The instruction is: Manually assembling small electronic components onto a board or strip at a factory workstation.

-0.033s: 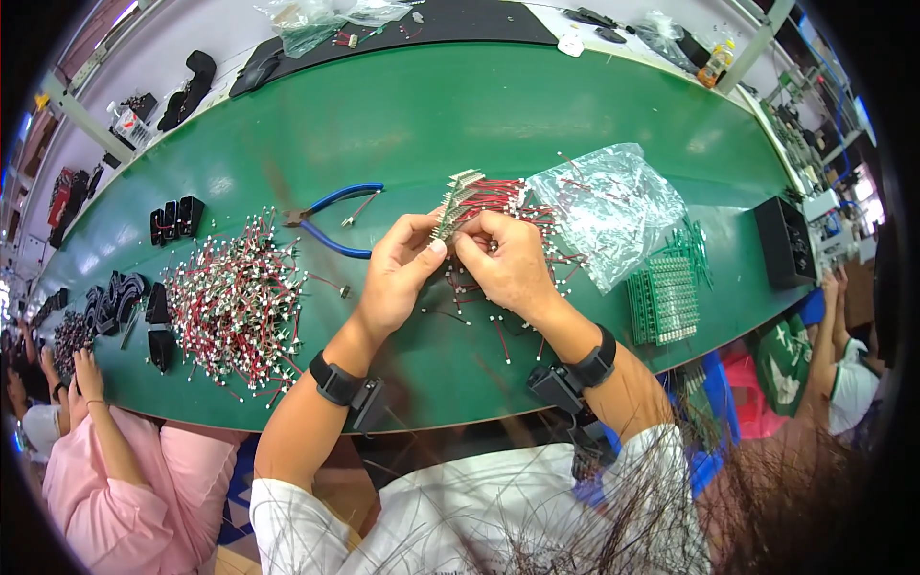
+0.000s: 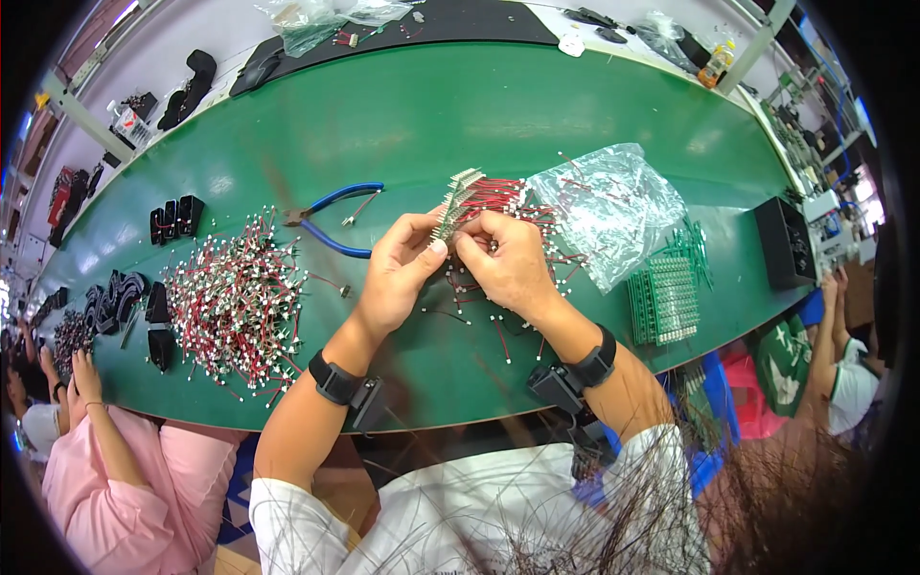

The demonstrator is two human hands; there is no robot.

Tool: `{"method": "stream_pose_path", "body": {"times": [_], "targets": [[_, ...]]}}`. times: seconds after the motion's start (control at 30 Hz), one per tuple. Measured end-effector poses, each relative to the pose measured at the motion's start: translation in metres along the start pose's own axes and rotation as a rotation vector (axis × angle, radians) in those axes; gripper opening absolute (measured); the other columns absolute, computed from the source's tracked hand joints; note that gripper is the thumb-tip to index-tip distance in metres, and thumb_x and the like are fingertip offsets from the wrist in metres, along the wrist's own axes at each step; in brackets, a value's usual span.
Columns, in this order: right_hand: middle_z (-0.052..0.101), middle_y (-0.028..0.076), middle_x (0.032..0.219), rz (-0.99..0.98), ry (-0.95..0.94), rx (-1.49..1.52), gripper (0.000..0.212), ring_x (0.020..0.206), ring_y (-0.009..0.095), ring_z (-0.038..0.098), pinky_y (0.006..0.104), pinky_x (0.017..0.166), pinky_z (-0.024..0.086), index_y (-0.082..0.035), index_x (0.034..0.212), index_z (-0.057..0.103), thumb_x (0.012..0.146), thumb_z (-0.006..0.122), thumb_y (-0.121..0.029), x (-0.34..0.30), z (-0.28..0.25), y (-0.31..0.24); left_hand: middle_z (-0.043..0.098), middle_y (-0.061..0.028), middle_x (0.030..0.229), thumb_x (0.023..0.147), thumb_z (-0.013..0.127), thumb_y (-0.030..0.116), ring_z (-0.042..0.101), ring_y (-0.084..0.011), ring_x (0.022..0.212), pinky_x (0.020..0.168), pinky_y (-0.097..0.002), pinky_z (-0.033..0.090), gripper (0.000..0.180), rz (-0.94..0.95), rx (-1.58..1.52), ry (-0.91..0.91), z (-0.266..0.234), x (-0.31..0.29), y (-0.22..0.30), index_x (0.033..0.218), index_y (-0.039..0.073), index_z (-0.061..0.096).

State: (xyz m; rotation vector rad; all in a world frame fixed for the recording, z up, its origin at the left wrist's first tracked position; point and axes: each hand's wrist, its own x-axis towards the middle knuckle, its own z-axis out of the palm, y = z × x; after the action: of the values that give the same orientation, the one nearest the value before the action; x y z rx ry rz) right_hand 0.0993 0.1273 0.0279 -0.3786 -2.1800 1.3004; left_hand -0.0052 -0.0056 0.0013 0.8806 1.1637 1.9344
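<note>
My left hand (image 2: 401, 268) is closed on a strip of small circuit boards (image 2: 447, 217), thumb along its near end. The strip stands tilted above the table, with red and black wires (image 2: 498, 195) running off its right side to white plugs. Close against the strip, my right hand (image 2: 508, 264) has its thumb and forefinger pinched together; what lies between those fingertips is hidden. Loose wired plugs (image 2: 500, 331) lie on the green table under and beside my hands. Blue-handled cutting pliers (image 2: 331, 222) rest spread apart to the left of my left hand.
A large heap of wired connectors (image 2: 235, 302) lies on the left, near black plastic parts (image 2: 177, 220). To the right are a clear plastic bag (image 2: 613, 206), stacked green circuit boards (image 2: 663, 299) and a black bin (image 2: 784, 241). A person in pink (image 2: 125, 470) sits at the left.
</note>
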Motion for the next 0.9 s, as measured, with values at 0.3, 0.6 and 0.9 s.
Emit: {"method": "stream_pose_path", "body": {"times": [0.3,0.6,0.9], "targets": [[0.071,0.015,0.078,-0.069,-0.034,-0.05,0.01,0.072,0.017,0.07,0.0293,0.065,0.055,0.004,0.087,0.068,0.084,0.067,-0.005,0.002,-0.001,0.009,0.059,-0.0116,0.12,0.093,0.063,0.011,0.056,-0.0201,0.115,0.103,-0.0383,0.044,0.032,0.019,0.028,-0.035,-0.005,0.0,-0.002,0.121,0.001,0.051],[0.056,0.007,0.06,0.015,-0.067,-0.136,0.016,0.051,0.013,0.05,0.0315,0.051,0.041,0.003,0.099,0.062,0.089,0.06,-0.01,0.004,-0.004,0.0,0.059,-0.01,0.119,0.099,0.053,0.01,0.057,-0.018,0.113,0.102,-0.034,0.046,0.028,-0.009,-0.202,0.217,0.006,0.003,0.003,0.125,-0.001,0.049],[0.054,0.005,0.069,-0.218,-0.02,-0.004,0.026,0.063,0.013,0.053,0.0289,0.061,0.044,0.003,0.112,0.06,0.095,0.041,-0.003,0.007,-0.005,0.024,0.057,-0.0125,0.123,0.097,0.05,0.009,0.057,-0.0225,0.116,0.104,-0.0391,0.045,0.029,0.048,-0.197,0.322,-0.014,0.007,0.005,0.124,-0.002,0.047]]}}
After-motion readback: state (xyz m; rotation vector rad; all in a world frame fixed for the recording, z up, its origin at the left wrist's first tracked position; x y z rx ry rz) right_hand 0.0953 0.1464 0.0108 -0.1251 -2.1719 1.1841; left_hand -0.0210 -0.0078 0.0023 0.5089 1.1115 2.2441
